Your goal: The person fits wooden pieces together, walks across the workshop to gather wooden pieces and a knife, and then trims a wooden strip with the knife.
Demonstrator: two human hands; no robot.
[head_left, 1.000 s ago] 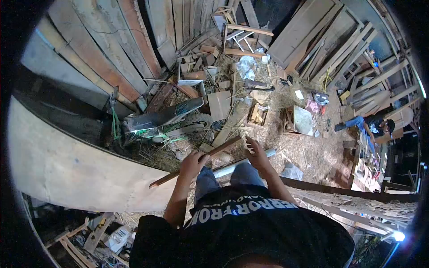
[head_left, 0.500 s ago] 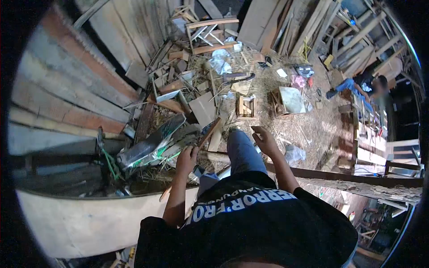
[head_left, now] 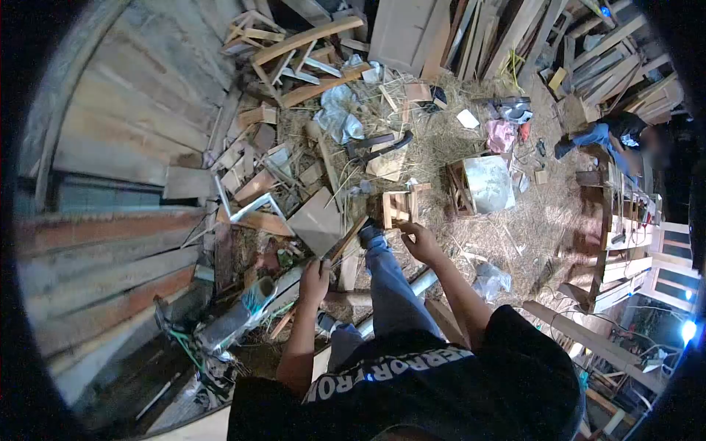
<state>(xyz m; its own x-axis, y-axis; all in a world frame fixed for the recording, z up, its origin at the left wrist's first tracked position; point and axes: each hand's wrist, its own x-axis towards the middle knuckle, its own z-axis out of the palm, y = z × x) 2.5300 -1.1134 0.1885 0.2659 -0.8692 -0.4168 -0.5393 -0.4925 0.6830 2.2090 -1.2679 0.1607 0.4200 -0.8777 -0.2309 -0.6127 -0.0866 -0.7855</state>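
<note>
My left hand [head_left: 315, 283] is closed around a narrow wooden slat [head_left: 347, 241], which points forward and slants up to the right. The slat's lower end comes out behind my left wrist. My right hand [head_left: 421, 244] is held out with loosely bent fingers and nothing visible in it. Just beyond it on the ground is a small wooden frame [head_left: 398, 209], apparently not touched by the hand. My foot and jeans leg [head_left: 393, 275] are between the two hands.
Scrap wood and a brown board [head_left: 316, 222] lie ahead on the left. A white-topped box [head_left: 491, 184] stands ahead on the right. Plank walls [head_left: 125, 257] rise at left. Another person [head_left: 621, 136] sits by a wooden bench [head_left: 625, 242] at far right.
My view has moved forward and turned; the small wooden frame is now closer to my right hand. One leg has stepped ahead. The slat stays in my left hand.
</note>
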